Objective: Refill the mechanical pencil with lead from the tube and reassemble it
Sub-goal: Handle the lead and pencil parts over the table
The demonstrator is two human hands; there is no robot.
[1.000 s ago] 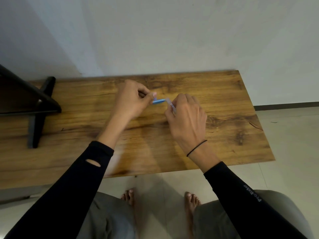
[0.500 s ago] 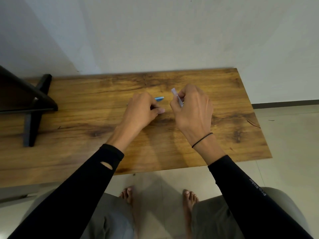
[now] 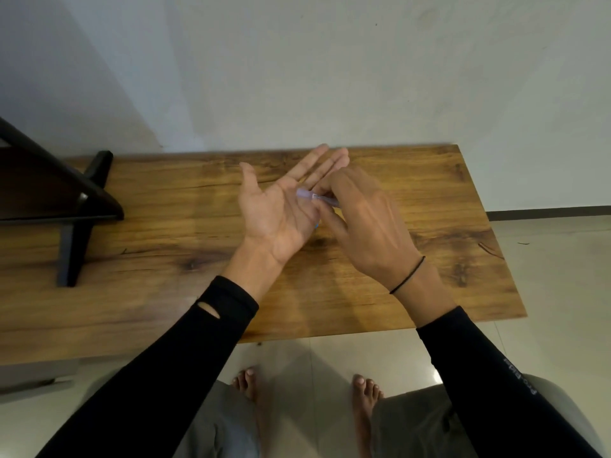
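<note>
Tabletop (image 3: 380,279) under both hands; left hand (image 3: 281,206) has dropped the blue pencil, now palm-up, grip released; right hand (image 3: 360,219) grip pinches the lead tube (image 3: 314,197), mouth tipped over the left palm; likely shaking lead out; pencil mostly hidden, blue sliver (image 3: 316,225) below the left palm's edge.

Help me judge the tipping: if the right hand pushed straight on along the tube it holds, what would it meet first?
Most likely the open left hand: the right hand aims the tube leftward, its tip over that upturned palm. Whether they already touch cannot be told.
</note>
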